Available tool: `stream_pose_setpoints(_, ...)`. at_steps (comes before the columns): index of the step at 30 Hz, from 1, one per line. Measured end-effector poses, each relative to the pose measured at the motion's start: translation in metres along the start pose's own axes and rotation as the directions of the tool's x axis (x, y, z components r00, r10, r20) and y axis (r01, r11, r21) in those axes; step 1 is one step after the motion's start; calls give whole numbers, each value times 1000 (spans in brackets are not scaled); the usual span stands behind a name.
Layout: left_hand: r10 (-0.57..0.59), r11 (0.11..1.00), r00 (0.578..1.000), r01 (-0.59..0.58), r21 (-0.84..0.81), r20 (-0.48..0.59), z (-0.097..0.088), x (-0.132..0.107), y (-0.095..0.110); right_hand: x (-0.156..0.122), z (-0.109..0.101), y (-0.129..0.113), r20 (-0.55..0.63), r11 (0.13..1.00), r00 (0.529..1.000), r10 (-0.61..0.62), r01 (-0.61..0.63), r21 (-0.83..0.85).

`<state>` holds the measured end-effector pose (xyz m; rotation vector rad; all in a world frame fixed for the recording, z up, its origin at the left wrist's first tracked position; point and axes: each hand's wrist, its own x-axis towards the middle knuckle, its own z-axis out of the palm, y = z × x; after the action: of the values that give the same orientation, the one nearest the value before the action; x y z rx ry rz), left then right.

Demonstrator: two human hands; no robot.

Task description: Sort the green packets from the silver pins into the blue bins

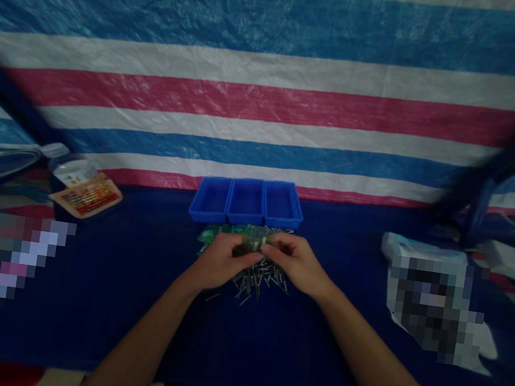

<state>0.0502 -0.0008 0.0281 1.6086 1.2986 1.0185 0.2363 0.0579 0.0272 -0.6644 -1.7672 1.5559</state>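
Observation:
My left hand and my right hand meet in the middle, fingertips pinched close together. Between them is a small see-through plastic bag with a greenish tint and some pale bits showing; its contents are too blurred to name. Green plastic bags lie behind and beside my left hand. Below the fingers spreads a loose pile of thin metal pins or screws, partly covered by my hands. Just beyond stand three joined blue bins, with nothing visible inside.
The dark blue table runs under everything. At left are an orange-framed snack-like pack and a clear plastic container. White plastic wrapping lies at right, partly pixelated. A striped tarp hangs behind; dark posts slant at both sides.

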Motion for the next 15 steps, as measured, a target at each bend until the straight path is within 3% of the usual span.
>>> stream_pose_setpoints(15, 8, 994, 999, -13, -105, -48, 0, 2, 0, 0, 1, -3, -15, 999, 999, -32, 32, -33)
